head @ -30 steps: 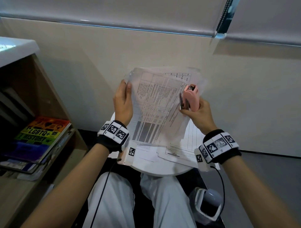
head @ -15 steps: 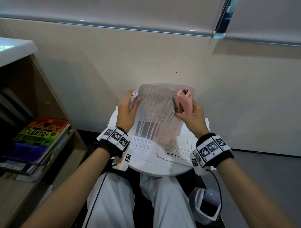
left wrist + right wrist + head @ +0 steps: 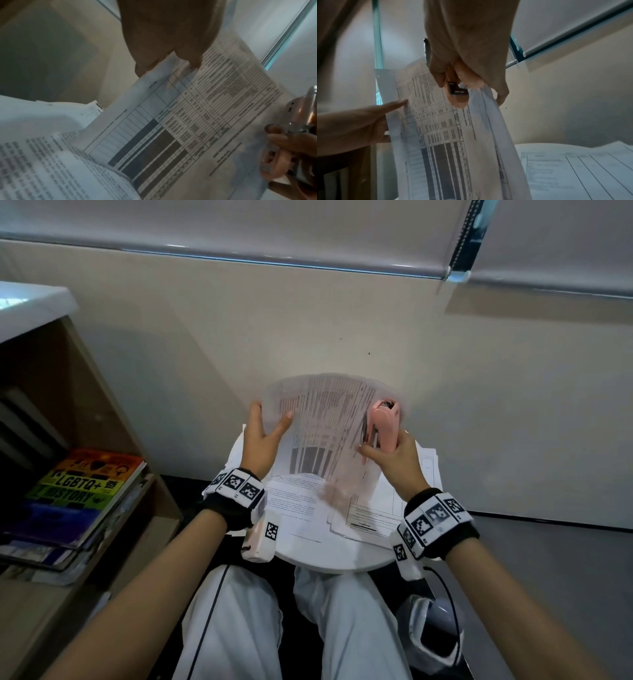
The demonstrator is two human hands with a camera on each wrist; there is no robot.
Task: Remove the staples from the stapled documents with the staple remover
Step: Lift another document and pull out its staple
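Observation:
I hold a printed stapled document (image 3: 322, 426) in the air above a small round white table (image 3: 308, 556); it is motion-blurred. My left hand (image 3: 263, 433) pinches its left edge, thumb on the front and fingers behind. My right hand (image 3: 394, 457) grips a pink staple remover (image 3: 383, 422) at the document's right edge, pointing up. In the right wrist view the staple remover (image 3: 458, 92) lies against the sheets (image 3: 445, 135), and fingers of that hand reach behind the pages. The staple itself is hidden. The left wrist view shows the page (image 3: 197, 115) and the remover (image 3: 305, 115) at the right.
Loose printed sheets (image 3: 298, 508) and a form with ruled lines (image 3: 411, 501) lie on the table. A wooden shelf with stacked books (image 3: 85, 491) stands at the left. A beige wall is close behind. A white and grey object (image 3: 431, 628) sits on the floor at the right.
Both hands and the document have come down closer to the table. The top of the document has curled over, and the left thumb now lies across the front of the page.

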